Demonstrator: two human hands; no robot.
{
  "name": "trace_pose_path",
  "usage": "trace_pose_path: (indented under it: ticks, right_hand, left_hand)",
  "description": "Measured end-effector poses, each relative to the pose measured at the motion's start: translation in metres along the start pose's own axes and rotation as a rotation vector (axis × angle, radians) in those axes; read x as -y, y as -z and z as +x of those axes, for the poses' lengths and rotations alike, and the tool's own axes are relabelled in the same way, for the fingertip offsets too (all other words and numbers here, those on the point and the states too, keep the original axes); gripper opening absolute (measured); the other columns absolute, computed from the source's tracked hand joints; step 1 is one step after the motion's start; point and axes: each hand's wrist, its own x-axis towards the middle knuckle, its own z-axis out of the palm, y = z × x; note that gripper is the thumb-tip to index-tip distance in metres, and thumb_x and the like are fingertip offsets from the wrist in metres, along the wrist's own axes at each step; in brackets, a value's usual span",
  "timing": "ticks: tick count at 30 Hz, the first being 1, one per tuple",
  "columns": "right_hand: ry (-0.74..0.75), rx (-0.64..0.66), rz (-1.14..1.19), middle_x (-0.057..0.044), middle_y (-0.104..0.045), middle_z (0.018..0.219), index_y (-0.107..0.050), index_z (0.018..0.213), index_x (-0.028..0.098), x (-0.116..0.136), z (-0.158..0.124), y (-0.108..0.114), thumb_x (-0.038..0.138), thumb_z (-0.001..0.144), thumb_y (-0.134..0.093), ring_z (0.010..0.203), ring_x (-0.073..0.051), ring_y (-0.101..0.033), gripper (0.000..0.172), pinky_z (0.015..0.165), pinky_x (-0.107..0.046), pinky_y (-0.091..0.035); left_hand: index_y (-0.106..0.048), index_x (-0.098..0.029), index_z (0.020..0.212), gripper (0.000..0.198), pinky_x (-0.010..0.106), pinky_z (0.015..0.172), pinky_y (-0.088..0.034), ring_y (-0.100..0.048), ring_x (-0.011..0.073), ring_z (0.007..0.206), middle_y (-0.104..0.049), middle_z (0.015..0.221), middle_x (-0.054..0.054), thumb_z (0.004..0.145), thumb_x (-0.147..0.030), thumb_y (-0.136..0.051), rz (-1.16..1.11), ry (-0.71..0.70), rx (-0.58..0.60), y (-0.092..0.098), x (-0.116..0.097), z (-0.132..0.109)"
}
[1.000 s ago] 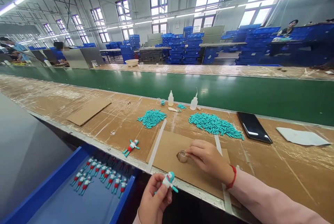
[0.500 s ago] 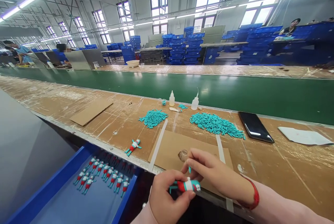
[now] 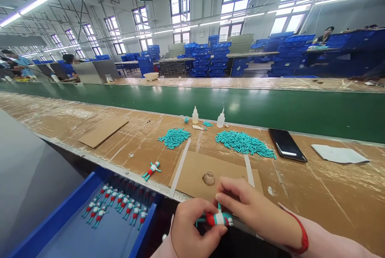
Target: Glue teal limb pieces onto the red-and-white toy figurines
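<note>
My left hand (image 3: pixel 192 230) grips a small toy figure (image 3: pixel 217 218) with a red and white body, teal limbs and a teal head, held sideways at the table's near edge. My right hand (image 3: pixel 249 208) pinches a small teal limb piece against the top of that figure. Just beyond the hands a small clear dish (image 3: pixel 208 178) sits on a cardboard sheet (image 3: pixel 195 171). Two heaps of teal limb pieces lie farther back, one at the left (image 3: pixel 175 137) and a bigger one at the right (image 3: pixel 243 144). One finished figure (image 3: pixel 152 170) lies on the table to the left.
A blue tray (image 3: pixel 60 218) below the table's edge holds several finished figures in rows. Two glue bottles (image 3: pixel 195 115) (image 3: pixel 221 119) stand by the green conveyor belt (image 3: pixel 270 107). A black phone (image 3: pixel 285 150), a white paper (image 3: pixel 338 154) and a loose cardboard piece (image 3: pixel 102 132) lie on the table. People sit at far benches.
My right hand left the clear dish and came to the figure with a teal piece. My left hand turned the figure sideways; both hands now sit lower at the table's edge.
</note>
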Motion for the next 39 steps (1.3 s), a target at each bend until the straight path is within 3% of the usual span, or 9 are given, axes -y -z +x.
trace_pose_path:
  ticks: [3, 7, 14, 19, 23, 27, 33, 39]
  right_hand:
    - [0.047, -0.022, -0.150, -0.002, -0.052, 0.066, -0.047, 0.066, 0.020, 0.002, -0.005, 0.000, 0.043, 0.084, -0.040, 0.065, -0.017, -0.045, 0.031, 0.060, -0.027, -0.033]
    - [0.051, 0.012, -0.163, -0.002, -0.054, 0.068, -0.050, 0.068, 0.020, 0.004, -0.011, 0.002, 0.043, 0.086, -0.040, 0.065, -0.017, -0.046, 0.031, 0.059, -0.027, -0.033]
    - [0.057, -0.020, -0.165, -0.001, -0.052, 0.067, -0.048, 0.066, 0.020, 0.005, -0.013, 0.008, 0.048, 0.087, -0.039, 0.065, -0.017, -0.046, 0.036, 0.060, -0.026, -0.034]
    - [0.060, 0.009, -0.249, -0.002, -0.052, 0.069, -0.047, 0.068, 0.020, -0.008, -0.015, 0.004, 0.049, 0.090, -0.036, 0.064, -0.017, -0.047, 0.038, 0.058, -0.026, -0.034]
    - [0.045, 0.106, -0.360, -0.002, -0.053, 0.069, -0.043, 0.067, 0.019, -0.017, -0.019, 0.001, 0.042, 0.092, -0.031, 0.063, -0.016, -0.047, 0.037, 0.057, -0.026, -0.030]
    - [0.082, 0.120, -0.440, -0.003, -0.053, 0.068, -0.044, 0.066, 0.019, -0.018, -0.022, 0.001, 0.041, 0.093, -0.029, 0.061, -0.016, -0.047, 0.038, 0.055, -0.026, -0.029]
    - [0.159, 0.054, -0.482, -0.001, -0.051, 0.064, -0.043, 0.065, 0.018, 0.001, -0.019, 0.002, 0.029, 0.092, -0.036, 0.057, -0.014, -0.045, 0.031, 0.053, -0.025, -0.028]
    - [0.162, 0.033, -0.434, 0.001, -0.052, 0.067, -0.048, 0.069, 0.017, 0.007, -0.016, 0.000, 0.020, 0.090, -0.044, 0.060, -0.012, -0.045, 0.022, 0.055, -0.023, -0.027]
  left_hand:
    - [-0.067, -0.018, 0.071, 0.012, 0.023, 0.051, -0.041, -0.055, 0.0132, 0.051, -0.065, 0.059, 0.002, 0.059, -0.019, -0.071, -0.048, -0.023, -0.050, -0.007, 0.007, -0.005]
    - [-0.067, -0.020, 0.072, 0.009, 0.024, 0.052, -0.040, -0.054, 0.0130, 0.052, -0.065, 0.059, 0.002, 0.064, -0.023, -0.069, -0.076, -0.084, -0.098, -0.014, 0.014, -0.010]
    - [-0.065, -0.021, 0.072, 0.012, 0.023, 0.052, -0.041, -0.054, 0.0120, 0.051, -0.064, 0.059, 0.000, 0.062, -0.021, -0.071, -0.027, -0.105, -0.135, -0.008, 0.008, -0.003]
    - [-0.067, -0.016, 0.070, 0.019, 0.022, 0.050, -0.043, -0.056, 0.0131, 0.051, -0.066, 0.059, 0.002, 0.053, -0.017, -0.074, 0.000, -0.020, -0.068, -0.015, 0.005, -0.003]
    - [-0.069, -0.015, 0.069, 0.031, 0.023, 0.048, -0.040, -0.058, 0.0160, 0.051, -0.068, 0.058, 0.004, 0.041, -0.021, -0.082, 0.058, -0.090, -0.014, -0.027, 0.014, -0.005]
    - [-0.070, -0.012, 0.065, 0.031, 0.025, 0.045, -0.034, -0.059, 0.0188, 0.052, -0.067, 0.056, 0.008, 0.042, -0.026, -0.084, 0.124, -0.069, 0.051, -0.034, 0.018, -0.006]
    - [-0.067, -0.011, 0.067, 0.027, 0.024, 0.049, -0.040, -0.059, 0.0169, 0.053, -0.067, 0.058, 0.005, 0.044, -0.014, -0.080, 0.127, -0.079, -0.064, -0.025, 0.006, -0.007]
    - [-0.069, -0.012, 0.073, 0.021, 0.026, 0.052, -0.044, -0.061, 0.0177, 0.057, -0.069, 0.063, 0.005, 0.053, -0.012, -0.073, 0.112, -0.051, 0.009, -0.016, 0.001, -0.009]
